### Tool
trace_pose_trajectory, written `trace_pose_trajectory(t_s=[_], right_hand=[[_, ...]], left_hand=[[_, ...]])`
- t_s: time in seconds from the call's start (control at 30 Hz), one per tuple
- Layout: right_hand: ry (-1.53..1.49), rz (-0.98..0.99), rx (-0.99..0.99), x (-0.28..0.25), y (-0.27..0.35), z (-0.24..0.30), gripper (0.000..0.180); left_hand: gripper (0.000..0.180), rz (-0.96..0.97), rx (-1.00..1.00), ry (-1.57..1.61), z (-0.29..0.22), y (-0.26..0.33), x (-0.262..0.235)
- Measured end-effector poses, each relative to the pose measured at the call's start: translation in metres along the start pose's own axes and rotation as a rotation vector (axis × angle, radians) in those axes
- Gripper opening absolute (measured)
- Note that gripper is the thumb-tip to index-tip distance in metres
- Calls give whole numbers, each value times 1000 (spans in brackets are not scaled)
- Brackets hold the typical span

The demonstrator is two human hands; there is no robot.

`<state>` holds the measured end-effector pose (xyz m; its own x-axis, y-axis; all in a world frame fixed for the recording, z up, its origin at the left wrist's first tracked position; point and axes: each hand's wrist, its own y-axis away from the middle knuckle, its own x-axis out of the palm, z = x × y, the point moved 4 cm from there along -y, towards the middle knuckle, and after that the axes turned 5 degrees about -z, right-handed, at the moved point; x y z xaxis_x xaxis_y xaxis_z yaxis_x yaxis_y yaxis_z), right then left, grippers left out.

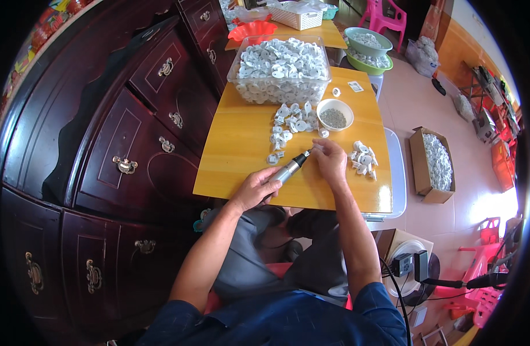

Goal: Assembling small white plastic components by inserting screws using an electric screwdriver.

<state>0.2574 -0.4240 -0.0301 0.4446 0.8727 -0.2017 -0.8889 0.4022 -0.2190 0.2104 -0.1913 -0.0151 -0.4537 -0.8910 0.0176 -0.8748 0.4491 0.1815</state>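
Note:
My left hand (254,187) grips a slim silver electric screwdriver (291,167), its black tip pointing up and right. My right hand (331,160) pinches a small white plastic part at that tip. Both hands rest over the front of a small yellow wooden table (236,150). A loose heap of white plastic parts (289,124) lies in the table's middle. Another small pile of white parts (363,157) sits just right of my right hand. A white bowl of small grey screws (334,114) stands beyond my right hand.
A clear plastic tub (282,69) full of white parts fills the table's far end. A dark red wooden cabinet (121,150) stands close on the left. A cardboard box of white parts (433,164) lies on the floor at right, with green basins (367,49) beyond.

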Motion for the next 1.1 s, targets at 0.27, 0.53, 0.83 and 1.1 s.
trace_pose_trajectory(t_s=[0.27,0.53,0.83,1.1], right_hand=[[459,-22,-394,-55,-5,36,16],[930,106,-250,-87,-17,52,18],[797,127,-292,-61,-70,70,19],[910,322,-274,-21,-131,36,17]], left_hand=[[54,-72,47,103,-14,20,-10],[49,-525,-36,-56,-3,39,-38],[55,-500,120,-518,12,-11,-19],[61,-477,165,-534,-1,3,-24]])
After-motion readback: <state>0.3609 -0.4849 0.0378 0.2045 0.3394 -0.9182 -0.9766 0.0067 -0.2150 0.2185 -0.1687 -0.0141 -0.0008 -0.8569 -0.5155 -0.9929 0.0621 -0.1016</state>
